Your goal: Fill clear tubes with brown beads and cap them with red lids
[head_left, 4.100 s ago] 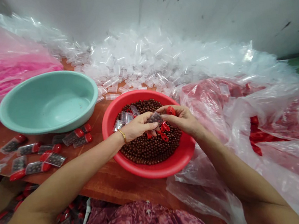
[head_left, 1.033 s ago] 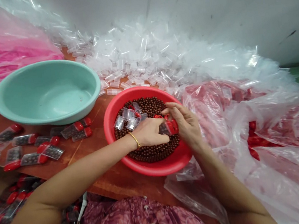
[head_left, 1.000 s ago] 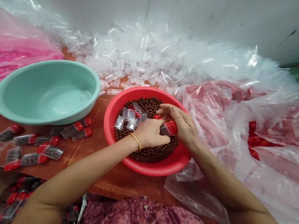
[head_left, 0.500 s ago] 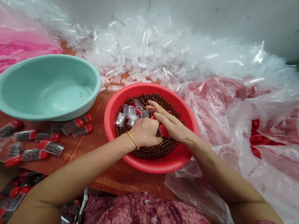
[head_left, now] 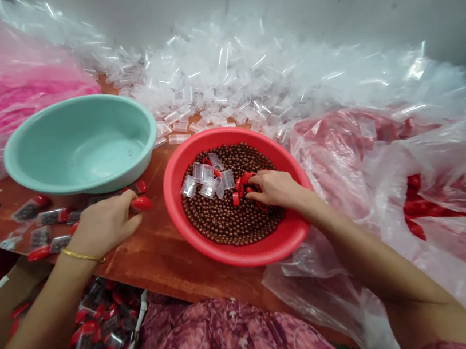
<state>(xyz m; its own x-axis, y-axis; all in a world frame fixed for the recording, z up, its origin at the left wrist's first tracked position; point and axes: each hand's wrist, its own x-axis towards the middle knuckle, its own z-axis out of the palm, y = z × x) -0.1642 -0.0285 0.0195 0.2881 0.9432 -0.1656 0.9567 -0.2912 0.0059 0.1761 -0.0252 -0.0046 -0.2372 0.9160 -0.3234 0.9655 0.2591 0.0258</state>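
Note:
My left hand [head_left: 103, 224] is over the table to the left of the red basin [head_left: 245, 259], slightly blurred. Its fingers are curled around a small container whose red cap [head_left: 142, 203] sticks out past the fingertips; the rest is hidden. My right hand [head_left: 276, 188] reaches into the basin, fingers closed on a red cap [head_left: 247, 177] among several others. Small brown balls [head_left: 226, 221] fill much of the basin. Several clear empty containers [head_left: 205, 178] lie on the balls, left of my right hand.
A teal basin [head_left: 76, 110] stands at the left. Filled red-capped containers [head_left: 38, 242] lie before it, and more fill a box [head_left: 95, 338] below the table edge. Clear containers [head_left: 218, 72] are heaped behind. Plastic bags [head_left: 341, 142] with red items lie at the right.
My hands were together over the red basin around a red-capped container. My left hand has swung left to the filled containers. My right hand has lowered onto the red caps in the basin.

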